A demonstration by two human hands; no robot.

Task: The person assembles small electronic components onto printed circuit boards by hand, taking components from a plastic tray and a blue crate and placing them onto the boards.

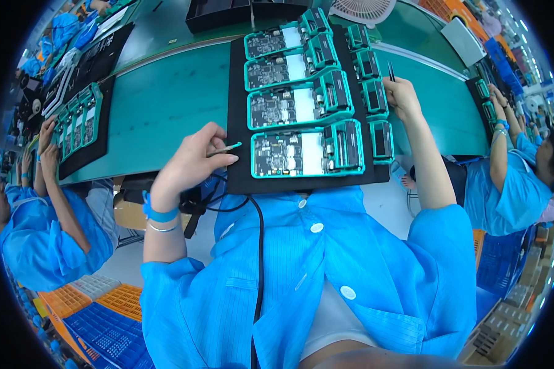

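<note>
My left hand [197, 150] is closed, thumb and forefinger pinching a small thin piece with a teal end [232, 147] at the left edge of a black mat [240, 169]. Beside it, a column of teal-framed circuit boards [278, 154] lies on the mat, each with a white block and a black part at its right. Smaller teal frames with dark inserts [382, 141] run down the mat's right side. Just right of these, my right hand [403, 98] grips dark tweezers [391, 71], their points upward and away from the boards.
Black trays [221, 15] and a white fan grille [363, 9] stand at the far side of the green bench [172, 98]. Co-workers in blue sit left [49, 246] and right [505, 197]. Baskets [108, 326] stand at lower left. A black cable [260, 258] hangs down my front.
</note>
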